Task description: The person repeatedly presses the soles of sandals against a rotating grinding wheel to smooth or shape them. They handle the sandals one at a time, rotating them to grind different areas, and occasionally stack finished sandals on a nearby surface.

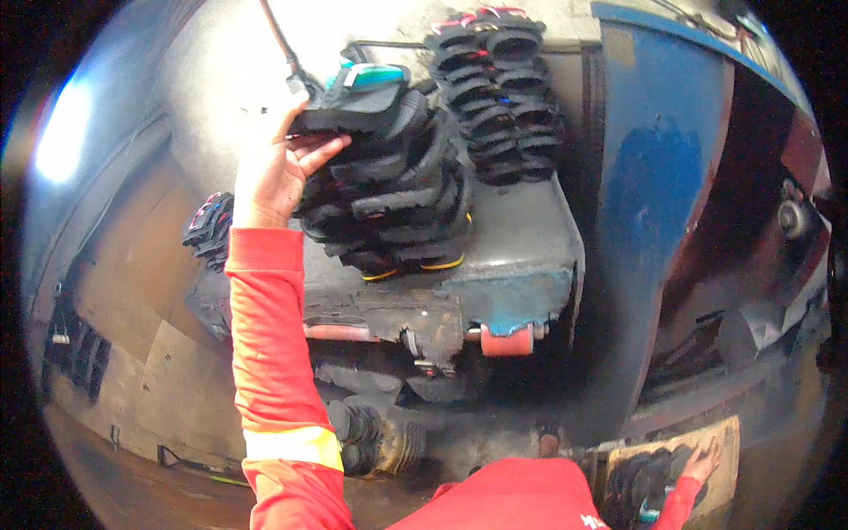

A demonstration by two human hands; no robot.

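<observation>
A stack of black shoe soles (389, 185) is seen heaped on a grimy grey machine desk (521, 238), with the left hand (274, 172) raised at about ten o'clock of the frame and pressed against the stack's left side. The hand's fingers are curled around the edge of the topmost black sole (353, 110), which is gripped just beside a teal-trimmed piece (375, 76) lying on top. The arm is clad in a red sleeve with a yellow band (291, 446). A second, taller column of black soles (499, 93) is stacked at twelve o'clock, near the first heap but apart from it. A blue metal panel (658, 177) is seen at two o'clock, and a red roller (507, 340) is fixed under the desk's front edge near the centre. At five o'clock the right hand (704, 461) is laid flat, fingers spread, on a pile of dark soles (649, 481) resting on a brown board (720, 437); nothing is clasped by it. More dark soles (210, 228) are glimpsed at nine o'clock of the main heap, behind the left wrist
</observation>
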